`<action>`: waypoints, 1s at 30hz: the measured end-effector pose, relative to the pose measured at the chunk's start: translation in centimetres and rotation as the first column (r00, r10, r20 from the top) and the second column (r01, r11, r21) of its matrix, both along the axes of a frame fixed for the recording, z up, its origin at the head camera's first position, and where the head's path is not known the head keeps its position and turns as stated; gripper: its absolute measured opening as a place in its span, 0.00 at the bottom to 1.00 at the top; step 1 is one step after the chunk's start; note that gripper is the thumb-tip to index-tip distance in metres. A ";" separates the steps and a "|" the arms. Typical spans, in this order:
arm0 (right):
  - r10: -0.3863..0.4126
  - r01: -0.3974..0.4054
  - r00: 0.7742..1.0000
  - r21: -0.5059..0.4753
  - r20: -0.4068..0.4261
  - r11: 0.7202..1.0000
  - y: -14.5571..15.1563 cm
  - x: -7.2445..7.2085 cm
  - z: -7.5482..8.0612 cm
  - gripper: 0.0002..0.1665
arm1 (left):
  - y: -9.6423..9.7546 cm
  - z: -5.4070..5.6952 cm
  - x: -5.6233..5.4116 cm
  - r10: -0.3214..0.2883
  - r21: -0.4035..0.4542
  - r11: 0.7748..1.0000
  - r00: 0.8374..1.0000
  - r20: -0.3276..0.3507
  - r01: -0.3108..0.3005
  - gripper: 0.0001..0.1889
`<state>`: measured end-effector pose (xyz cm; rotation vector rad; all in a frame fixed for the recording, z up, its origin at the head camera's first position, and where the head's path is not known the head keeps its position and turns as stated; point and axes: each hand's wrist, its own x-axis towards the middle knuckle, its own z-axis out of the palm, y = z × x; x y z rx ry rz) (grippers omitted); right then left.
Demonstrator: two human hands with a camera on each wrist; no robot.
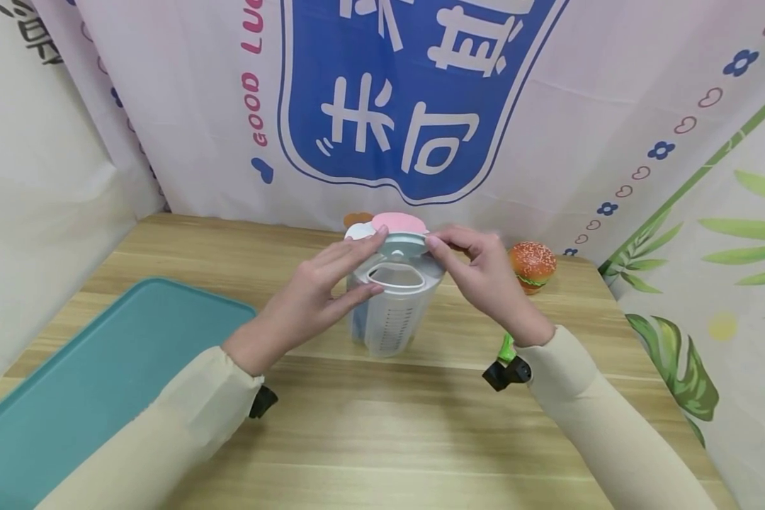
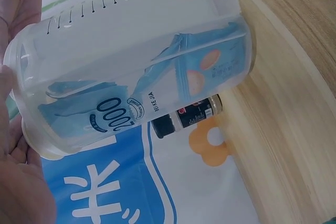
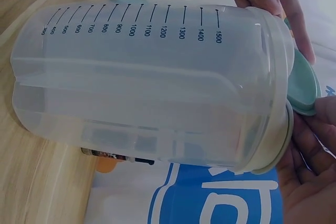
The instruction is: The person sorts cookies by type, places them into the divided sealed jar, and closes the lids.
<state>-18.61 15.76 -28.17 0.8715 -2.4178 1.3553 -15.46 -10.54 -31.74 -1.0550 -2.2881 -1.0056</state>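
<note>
A clear divided storage canister (image 1: 392,322) with measuring marks stands upright on the table. Its pale teal flap lid (image 1: 403,245) is tilted up, baring the pour opening. My right hand (image 1: 484,265) pinches this flap at its right edge between thumb and fingers. With fingers and thumb fairly straight, my left hand (image 1: 315,290) spans the canister's top: a fingertip touches the raised flap, the thumb lies by the opening's rim. A pink lid (image 1: 398,222) and a white lid (image 1: 359,231) cover other compartments. Blue snack packets (image 2: 212,66) show inside one compartment.
A teal tray (image 1: 121,368) lies on the wooden table at left. A toy burger (image 1: 532,265) sits at the right rear, with a bright green item (image 1: 506,348) near the right wrist. Behind the canister is a dark-labelled bottle (image 2: 191,115). A printed curtain (image 1: 217,177) backs the table.
</note>
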 end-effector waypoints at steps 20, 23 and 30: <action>-0.017 0.021 0.999 -0.078 0.052 0.997 5.1 0.5 -1.0 0.12 | 0.0 0.0 0.1 0.005 0.007 1.000 1.000 0.027 -0.005 0.39; -0.031 0.031 0.996 0.004 0.086 1.000 6.9 0.7 -1.8 0.11 | 0.0 -0.1 -0.1 0.002 0.007 1.000 1.000 0.025 -0.003 0.38; -0.086 -0.038 0.967 0.468 0.239 0.883 11.2 1.4 -4.2 0.16 | -0.1 -0.2 0.0 0.009 0.011 1.000 1.000 0.028 -0.009 0.38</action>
